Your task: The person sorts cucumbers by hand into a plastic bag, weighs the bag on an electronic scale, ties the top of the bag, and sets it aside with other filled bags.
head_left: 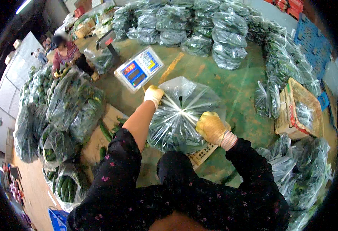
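A large clear plastic bag (176, 131) of dark green produce is in front of me, its top drawn into pleats that meet at the middle. My left hand (154, 96), in a pale glove, is closed at the bag's far left edge. In a yellowish glove, my right hand (212, 128) is closed against its right side. Both hands seem to grip the plastic, though their fingertips are hidden. Beneath the bag, a beige slatted plastic crate (203, 154) shows at the near right. Beyond my left hand lies a scale's lit display panel (140, 69).
Stacks of bagged green produce (228, 34) line the back and right. Bulky bags (74, 104) crowd the left, with loose cucumbers (105, 131) nearby. A yellow basket (298, 111) stands right. Another person (67, 56) crouches at the far left.
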Motion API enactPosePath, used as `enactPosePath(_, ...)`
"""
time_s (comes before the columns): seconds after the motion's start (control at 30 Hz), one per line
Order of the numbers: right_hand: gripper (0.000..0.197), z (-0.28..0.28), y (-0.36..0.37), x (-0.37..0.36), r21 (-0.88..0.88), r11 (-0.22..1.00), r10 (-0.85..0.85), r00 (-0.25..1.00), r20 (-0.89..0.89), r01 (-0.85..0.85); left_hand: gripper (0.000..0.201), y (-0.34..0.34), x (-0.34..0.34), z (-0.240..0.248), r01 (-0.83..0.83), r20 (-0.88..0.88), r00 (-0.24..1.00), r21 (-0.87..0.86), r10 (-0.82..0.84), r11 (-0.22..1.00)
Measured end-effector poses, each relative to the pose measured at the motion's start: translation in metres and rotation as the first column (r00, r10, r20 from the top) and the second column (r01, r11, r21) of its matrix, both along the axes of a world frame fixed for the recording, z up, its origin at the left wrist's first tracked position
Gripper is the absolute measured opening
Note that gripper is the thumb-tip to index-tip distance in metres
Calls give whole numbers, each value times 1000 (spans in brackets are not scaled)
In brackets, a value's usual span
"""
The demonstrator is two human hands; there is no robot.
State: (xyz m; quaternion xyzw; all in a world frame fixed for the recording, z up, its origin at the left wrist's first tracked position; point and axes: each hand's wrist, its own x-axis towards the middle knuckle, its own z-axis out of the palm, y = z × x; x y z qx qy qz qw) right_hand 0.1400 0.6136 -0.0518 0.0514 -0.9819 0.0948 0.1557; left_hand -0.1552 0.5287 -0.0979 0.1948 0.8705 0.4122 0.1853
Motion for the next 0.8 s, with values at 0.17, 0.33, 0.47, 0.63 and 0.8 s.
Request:
enactPosePath(0.17,19,11,5,-18,-522,849,31,992,-120,-89,28,-41,-25,8,316,162,914,291,-372,903)
enactPosePath(0.33,40,7,-3,-38,-945,-290,144,969,-198,-150,38,-67,60,85,16,513,333,836,-791,549)
enactPosePath(0.47,54,22,-16,-47,-931,-353,238,954,-182,-90,52,-77,110,115,148,552,493,708,-672,690)
enactPosePath(0.63,52,22,-11,-60,-897,-420,303,911,-281,-137,62,-63,121,95,108,533,521,733,-666,671)
enactPosePath(0.8,34,-2,1,-53,-936,342,93,994,-50,-79,61,-56,115,96,623,-134,782,142,-609,769)
